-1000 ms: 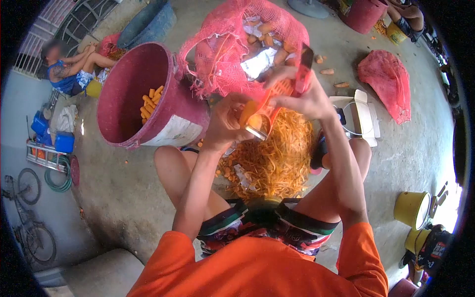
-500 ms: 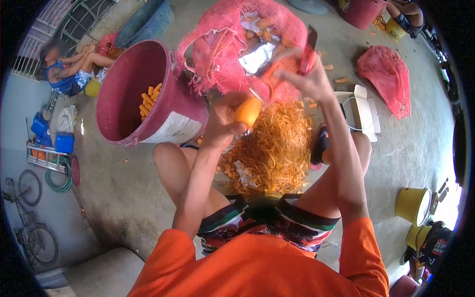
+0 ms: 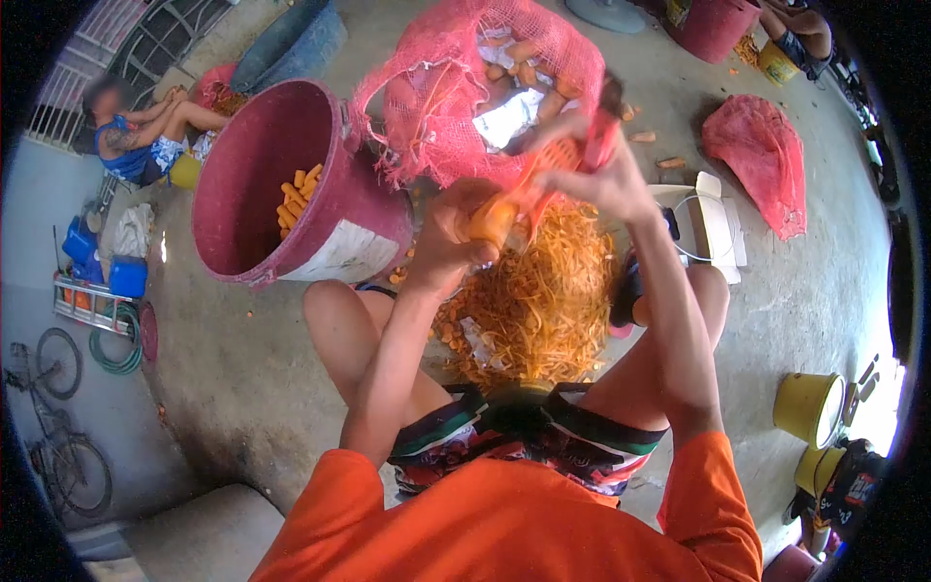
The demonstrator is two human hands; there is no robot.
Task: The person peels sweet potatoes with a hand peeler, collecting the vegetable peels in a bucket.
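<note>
My left hand is closed around a carrot that looks bright orange and smooth. My right hand, partly blurred, grips a red-handled peeler with a dark end; its orange front part lies against or just beside the carrot, and the exact contact is smeared by motion. Beneath both hands a heap of orange carrot peelings lies between my legs. Just beyond, a pink mesh sack gapes, showing unpeeled carrots and pieces of white paper.
A large dark-red tub at left holds several peeled carrots. On the right are an open white box, a pink mesh sack and a yellow bucket. Another person sits at far left.
The peeler and my right hand have come down and left onto the carrot's near side. The carrot has tilted slightly in my left hand. The camera view has shifted a little.
</note>
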